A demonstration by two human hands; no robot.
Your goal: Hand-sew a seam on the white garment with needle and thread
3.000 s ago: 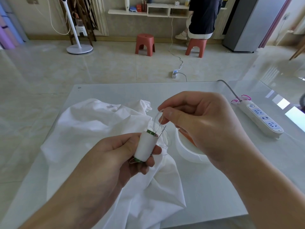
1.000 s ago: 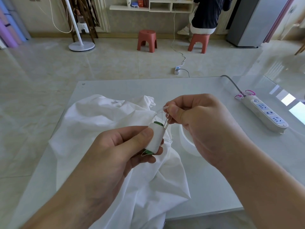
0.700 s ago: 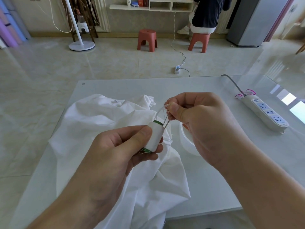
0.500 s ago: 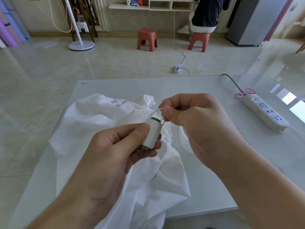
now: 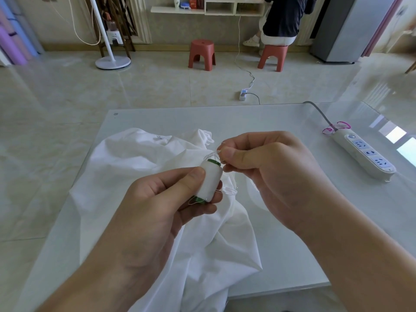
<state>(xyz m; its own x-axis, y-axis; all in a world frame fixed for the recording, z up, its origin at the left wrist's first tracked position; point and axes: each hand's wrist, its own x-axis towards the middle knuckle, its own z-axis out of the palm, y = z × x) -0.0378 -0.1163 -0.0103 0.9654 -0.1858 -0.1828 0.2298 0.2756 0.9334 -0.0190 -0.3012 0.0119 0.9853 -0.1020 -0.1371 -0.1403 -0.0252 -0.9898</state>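
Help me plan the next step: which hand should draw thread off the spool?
Right hand: it already pinches the thread by the spool, which the left hand grips.

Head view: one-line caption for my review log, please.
Left hand holds white thread spool over white garment; right hand pinches thread at its top.
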